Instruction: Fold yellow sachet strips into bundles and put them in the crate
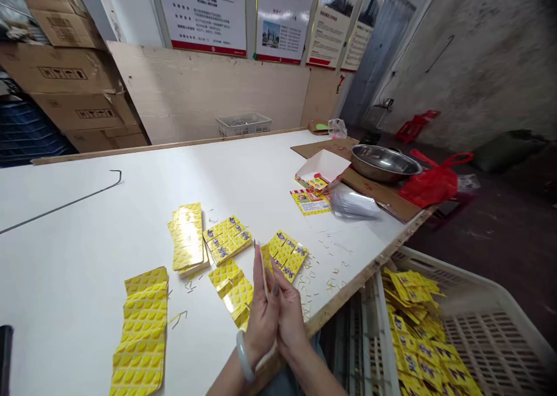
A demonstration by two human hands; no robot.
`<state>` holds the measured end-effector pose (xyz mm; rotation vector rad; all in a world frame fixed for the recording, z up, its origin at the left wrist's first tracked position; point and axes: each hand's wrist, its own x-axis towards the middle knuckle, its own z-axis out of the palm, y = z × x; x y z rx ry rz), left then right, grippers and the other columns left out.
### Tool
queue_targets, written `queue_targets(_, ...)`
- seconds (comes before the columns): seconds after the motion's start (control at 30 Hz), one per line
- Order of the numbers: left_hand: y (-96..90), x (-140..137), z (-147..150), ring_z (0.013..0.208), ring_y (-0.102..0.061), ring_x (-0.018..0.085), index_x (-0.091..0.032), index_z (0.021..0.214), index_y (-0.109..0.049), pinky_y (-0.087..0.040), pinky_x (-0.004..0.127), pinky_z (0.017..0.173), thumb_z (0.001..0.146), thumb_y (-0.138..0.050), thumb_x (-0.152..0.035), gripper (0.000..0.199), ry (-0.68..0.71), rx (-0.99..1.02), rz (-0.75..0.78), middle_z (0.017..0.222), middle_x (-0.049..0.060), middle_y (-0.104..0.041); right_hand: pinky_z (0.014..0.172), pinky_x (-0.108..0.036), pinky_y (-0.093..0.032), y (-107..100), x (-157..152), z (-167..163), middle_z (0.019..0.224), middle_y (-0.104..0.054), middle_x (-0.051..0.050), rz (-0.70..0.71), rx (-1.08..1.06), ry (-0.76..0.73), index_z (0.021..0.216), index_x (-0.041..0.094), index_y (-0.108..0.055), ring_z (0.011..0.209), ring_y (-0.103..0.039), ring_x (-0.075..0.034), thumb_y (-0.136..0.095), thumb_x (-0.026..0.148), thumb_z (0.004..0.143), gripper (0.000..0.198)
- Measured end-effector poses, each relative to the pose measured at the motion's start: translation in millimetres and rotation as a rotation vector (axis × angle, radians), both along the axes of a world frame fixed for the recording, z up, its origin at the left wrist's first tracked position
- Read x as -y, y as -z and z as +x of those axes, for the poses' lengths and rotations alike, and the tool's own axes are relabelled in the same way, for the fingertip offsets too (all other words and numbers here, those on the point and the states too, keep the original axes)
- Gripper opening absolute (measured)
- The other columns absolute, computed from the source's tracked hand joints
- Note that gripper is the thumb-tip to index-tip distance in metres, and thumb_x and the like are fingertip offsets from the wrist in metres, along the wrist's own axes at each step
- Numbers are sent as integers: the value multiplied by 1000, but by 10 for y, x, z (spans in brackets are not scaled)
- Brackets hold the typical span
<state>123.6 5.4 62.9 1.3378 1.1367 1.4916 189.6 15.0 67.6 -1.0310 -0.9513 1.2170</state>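
My left hand (260, 317), with a pale bangle at the wrist, and my right hand (289, 315) are pressed together near the table's front edge. Between their fingers stands a yellow printed card (265, 256), seen nearly edge-on; whether it is one sheet or several I cannot tell. Just beyond lies a stack of yellow cards with purple print (289, 255). To the left sit a similar stack (228, 239) and some yellow patterned cards (232, 291), partly behind my left hand. Farther left is a taller yellow stack (188, 236).
A long yellow pile (141, 332) lies at left, near a bent metal rod (78, 200). Small staple-like pieces (333, 283) litter the tabletop. An open box (326, 166), clear plastic sleeves (354, 204) and a steel basin (385, 162) stand at right. A crate (491, 309) holds yellow packets (418, 338).
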Motion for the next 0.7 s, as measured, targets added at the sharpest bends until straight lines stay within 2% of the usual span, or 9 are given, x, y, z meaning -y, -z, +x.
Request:
queue_targets(0.1, -52, 39, 159, 133, -34, 19, -25, 144, -18, -26, 32, 113, 91, -37, -46, 60, 24, 215, -140, 145, 8, -36, 101, -43, -36, -12, 77, 99, 123, -53, -9, 228, 366, 129, 96, 23, -69, 120, -44, -23, -53, 35, 85, 23)
queue_targets(0.17, -72, 74, 157, 130, -39, 20, -23, 144, -20, -29, 33, 111, 89, -39, -48, 63, 50, 289, -140, 142, 9, -41, 96, -44, -38, -68, 83, 217, 113, -54, -10, 389, 660, 161, 92, 21, -68, 111, -48, -24, -53, 33, 83, 21)
queue_targets(0.23, -84, 113, 137, 130, -39, 21, -25, 144, -19, -29, 34, 111, 88, -40, -50, 65, 78, 284, -125, 143, 8, -39, 83, -39, -44, -145, 76, 292, 94, -58, -8, 439, 805, 104, 92, 19, -62, 92, -54, -22, -48, 34, 85, 22)
queue_targets(0.3, -71, 162, 137, 133, -34, 21, -26, 144, -20, -26, 34, 113, 86, -40, -56, 67, 119, 224, -120, 146, 7, -35, 64, -29, -45, -213, 65, 300, 76, -57, -3, 350, 788, 48, 91, 19, -54, 71, -56, -17, -40, 35, 89, 22)
queue_targets(0.37, -26, 215, 155, 137, -26, 23, -25, 142, -27, -21, 34, 115, 81, -38, -66, 74, 171, 177, -105, 147, 7, -33, 50, -23, -38, -250, 59, 269, 65, -54, 1, 235, 743, 58, 87, 20, -48, 56, -53, -14, -36, 36, 92, 20)
queue_targets(0.47, 47, 263, 179, 139, -20, 26, -22, 138, -36, -18, 35, 116, 69, -32, -80, 90, 240, 210, -112, 146, 8, -35, 45, -21, -34, -250, 73, 234, 60, -53, 3, 219, 732, 148, 82, 21, -44, 49, -51, -12, -39, 37, 92, 19)
queue_targets(0.53, 35, 250, 174, 138, -23, 27, -21, 137, -40, -21, 37, 115, 67, -24, -84, 95, 271, 343, -176, 144, 9, -38, 45, -20, -34, -232, 90, 243, 60, -53, 3, 246, 700, 197, 80, 22, -42, 48, -51, -11, -40, 36, 91, 18)
queue_targets(0.63, -94, 176, 138, 137, -24, 25, -24, 137, -40, -23, 38, 115, 76, -14, -78, 85, 318, 554, -246, 145, 6, -37, 44, -19, -35, -199, 100, 273, 57, -52, 4, 221, 584, 218, 81, 22, -39, 46, -50, -10, -42, 36, 91, 18)
queue_targets(0.7, -202, 124, 121, 139, -17, 21, -28, 136, -39, -19, 38, 116, 84, -17, -68, 70, 311, 522, -251, 147, 1, -32, 43, -19, -35, -178, 94, 277, 55, -53, 5, 176, 482, 213, 84, 22, -37, 44, -50, -10, -43, 37, 91, 17)
